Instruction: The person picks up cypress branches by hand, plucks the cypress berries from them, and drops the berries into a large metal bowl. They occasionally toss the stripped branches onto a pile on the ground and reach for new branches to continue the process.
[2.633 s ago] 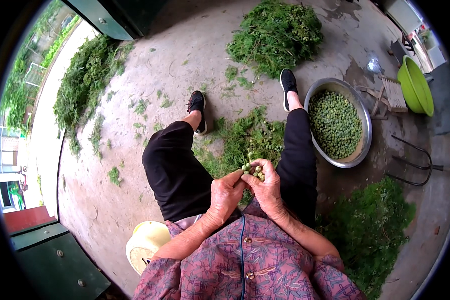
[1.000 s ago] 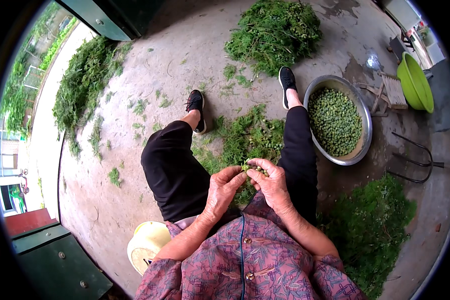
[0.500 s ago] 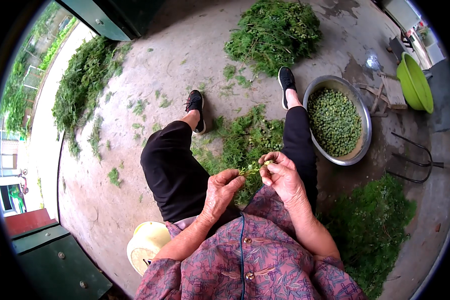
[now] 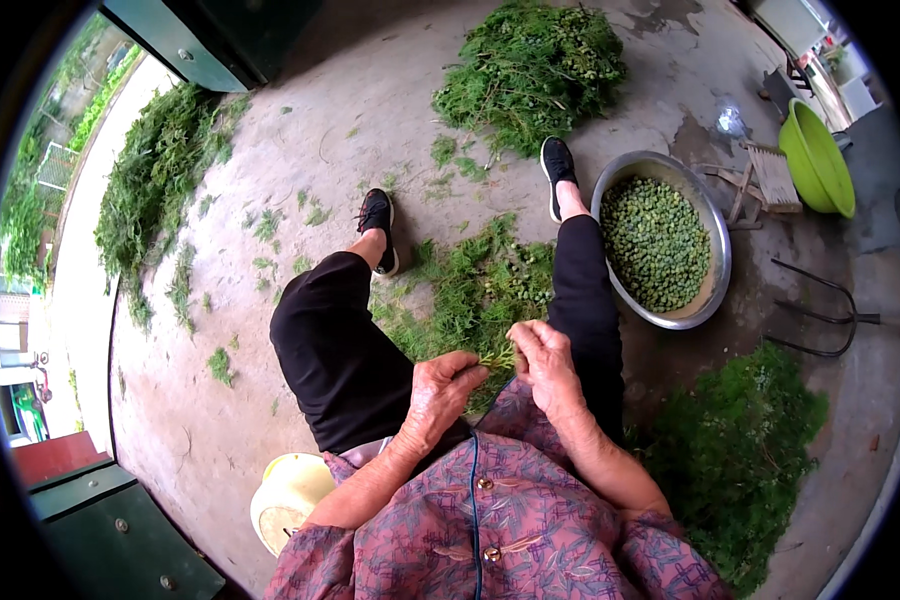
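Observation:
My left hand (image 4: 442,393) is closed in a pinch around a small green sprig (image 4: 494,360), with thumb and forefinger on its left end. At the sprig's other end, the fingertips of my right hand (image 4: 547,367) are pressed together on it; whether a berry is between them is hidden. Beneath both hands, between my feet, lies a loose heap of feathery green branches (image 4: 485,290). To the right of my right leg stands a wide metal basin (image 4: 722,262) holding a layer of small round green berries (image 4: 660,245).
More cut branches are piled ahead (image 4: 535,75), at the left (image 4: 155,180) and at the near right (image 4: 735,460). A lime-green tub (image 4: 818,160), a small wooden stool (image 4: 770,180) and a metal fork (image 4: 830,320) are at the right. A cream bucket (image 4: 295,490) stands near my left elbow.
My right hand has come left and slightly down onto the sprig's end; the pale piece at its fingertips no longer shows. My left hand has hardly moved. The whole view has shifted a little.

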Motion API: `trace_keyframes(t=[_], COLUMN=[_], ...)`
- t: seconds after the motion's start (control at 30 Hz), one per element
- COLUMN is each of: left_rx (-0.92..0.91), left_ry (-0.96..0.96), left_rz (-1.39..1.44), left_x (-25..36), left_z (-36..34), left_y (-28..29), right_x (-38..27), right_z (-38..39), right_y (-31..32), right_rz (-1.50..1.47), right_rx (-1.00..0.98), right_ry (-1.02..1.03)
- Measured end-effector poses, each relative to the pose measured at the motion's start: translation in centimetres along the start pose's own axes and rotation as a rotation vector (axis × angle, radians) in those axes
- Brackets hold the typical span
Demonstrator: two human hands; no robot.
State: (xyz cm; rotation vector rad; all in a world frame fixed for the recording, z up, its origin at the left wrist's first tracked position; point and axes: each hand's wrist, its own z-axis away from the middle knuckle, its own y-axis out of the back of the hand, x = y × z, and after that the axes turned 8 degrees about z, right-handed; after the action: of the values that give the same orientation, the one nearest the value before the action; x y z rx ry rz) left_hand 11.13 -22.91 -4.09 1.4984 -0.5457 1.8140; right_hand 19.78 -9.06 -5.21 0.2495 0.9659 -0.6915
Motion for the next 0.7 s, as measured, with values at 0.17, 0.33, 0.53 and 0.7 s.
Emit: trace_keyframes(t=[0.17, 0.33, 0.53, 0.7], left_rx=[-0.028, -0.135, -0.158, -0.224], left_ry=[0.151, 0.049, -0.349, 0.134], left_rz=[0.177, 0.028, -0.4, -0.001], left_x=[-0.6, -1.9, 0.1, 1.2], left_z=[0.6, 0.1, -0.4, -1.1], left_y=[0.5, -0.5, -0.3, 0.4], right_x=[-1.5, -5.2, -5.6, -3.8], right_z=[-2.0, -5.2, -6.2, -6.6], right_y=[6.0, 16.7, 25.0, 25.1], right_rz=[-0.586, -1.074, -0.987, -0.972], right_rx=[0.122, 0.517, 0.612, 0.756], right_ry=[0.029, 0.272, 0.399, 0.332])
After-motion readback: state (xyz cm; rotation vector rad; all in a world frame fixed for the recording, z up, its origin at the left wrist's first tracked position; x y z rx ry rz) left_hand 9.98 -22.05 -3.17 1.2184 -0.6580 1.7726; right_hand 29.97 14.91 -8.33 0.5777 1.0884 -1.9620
